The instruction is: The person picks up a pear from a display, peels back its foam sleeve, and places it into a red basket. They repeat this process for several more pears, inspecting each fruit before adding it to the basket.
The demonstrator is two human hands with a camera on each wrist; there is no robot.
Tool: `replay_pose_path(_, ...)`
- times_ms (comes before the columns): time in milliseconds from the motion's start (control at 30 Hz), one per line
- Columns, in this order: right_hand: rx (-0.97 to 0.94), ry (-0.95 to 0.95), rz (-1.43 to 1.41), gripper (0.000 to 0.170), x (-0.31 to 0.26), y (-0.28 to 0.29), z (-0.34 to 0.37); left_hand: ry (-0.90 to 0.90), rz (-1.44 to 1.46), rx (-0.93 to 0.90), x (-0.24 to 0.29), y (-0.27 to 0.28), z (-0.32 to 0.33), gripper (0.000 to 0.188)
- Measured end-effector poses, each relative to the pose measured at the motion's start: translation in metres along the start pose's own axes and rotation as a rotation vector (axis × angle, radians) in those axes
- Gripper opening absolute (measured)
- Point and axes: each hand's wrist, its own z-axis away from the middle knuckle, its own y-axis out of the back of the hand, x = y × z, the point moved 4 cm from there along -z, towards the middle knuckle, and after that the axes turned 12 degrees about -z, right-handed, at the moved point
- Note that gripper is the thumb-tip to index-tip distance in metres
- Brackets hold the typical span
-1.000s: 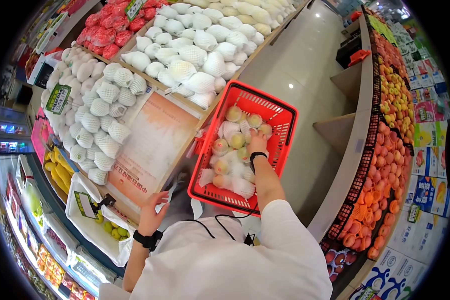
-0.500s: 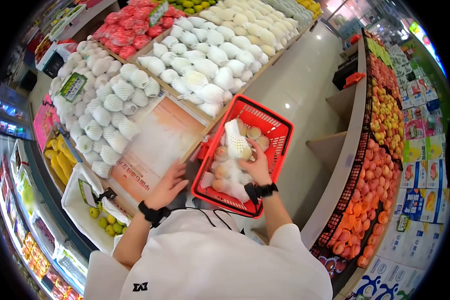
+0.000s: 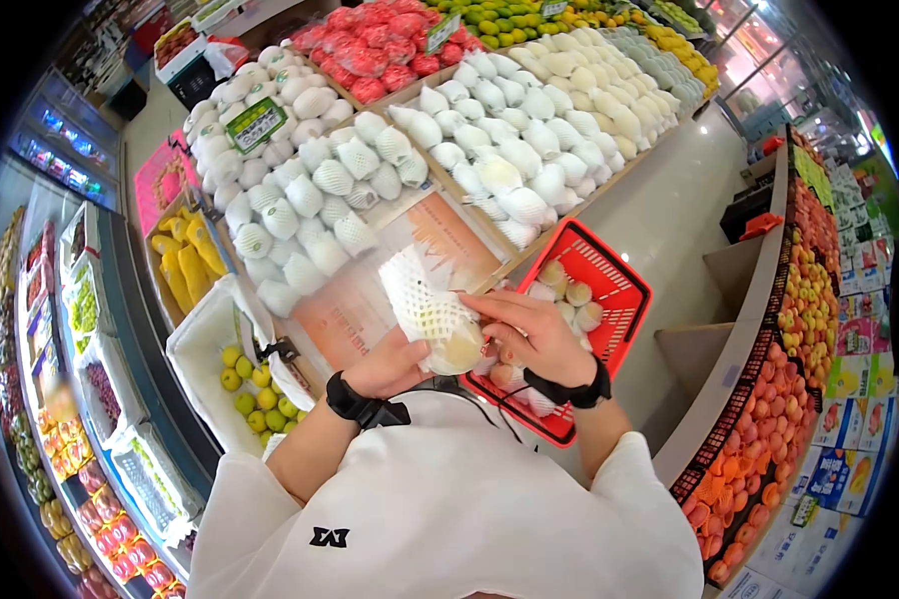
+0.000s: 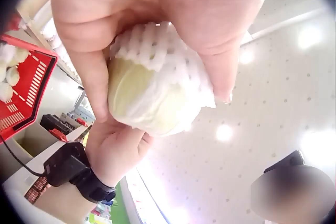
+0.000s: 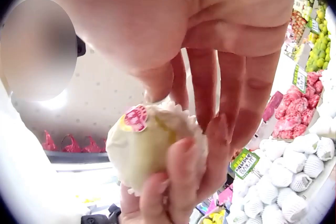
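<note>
A pale round fruit (image 3: 457,347), partly inside a white foam net (image 3: 415,295), is held in front of the chest. My left hand (image 3: 388,365) grips it from the left and below. The right hand (image 3: 544,334) has its fingertips on the net and fruit from the right. In the left wrist view the fruit (image 4: 152,98) sits between thumb and fingers, net around its upper part. In the right wrist view a red and yellow sticker (image 5: 135,119) shows on the fruit. A red basket (image 3: 637,290) holding more netted fruit is right of the hands.
Netted white fruit (image 3: 305,190) is heaped on the stand ahead, beside an orange printed board (image 3: 355,309). Green fruit (image 3: 260,394) lies in a white-lined bin at left. Peaches (image 3: 754,429) fill the shelf at right. A floor aisle (image 3: 669,215) runs between.
The right hand has left the basket with a netted fruit and come to the chest. My left hand has moved right and now grips that fruit. The view has shifted, placing the basket further right.
</note>
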Motion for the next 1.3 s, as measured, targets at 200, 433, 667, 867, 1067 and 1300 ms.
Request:
replay_pose_path(200, -0.103, 0.212, 0.178, 0.037, -0.002, -0.021, -0.027, -0.058, -0.039, -0.069, 0.014, 0.009, 0.018, 0.093)
replay_pose_path(433, 0.153, 0.191, 0.165, 0.019, 0.0, -0.035, -0.049, -0.016, -0.405, 0.098, 0.025, 0.024, 0.035, 0.091)
replay_pose_path(667, 0.212, 0.417, 0.155, 0.021, -0.019, -0.035, -0.035, -0.156, -0.829, 0.316, 0.071, 0.004, 0.04, 0.1)
replay_pose_path(867, 0.26, 0.5, 0.115, 0.018, -0.019, -0.032, -0.035, -0.364, -1.259, 0.26, 0.085, -0.002, 0.038, 0.097)
replay_pose_path(1067, 0.206, 0.688, 0.18, 0.02, -0.023, -0.029, -0.026, -0.34, -0.936, 0.171, 0.082, -0.008, 0.025, 0.088)
replay_pose_path(1300, 0.186, 0.782, 0.335, 0.028, -0.022, -0.029, -0.012, -0.225, -0.507, 0.172, 0.068, -0.008, 0.016, 0.091)
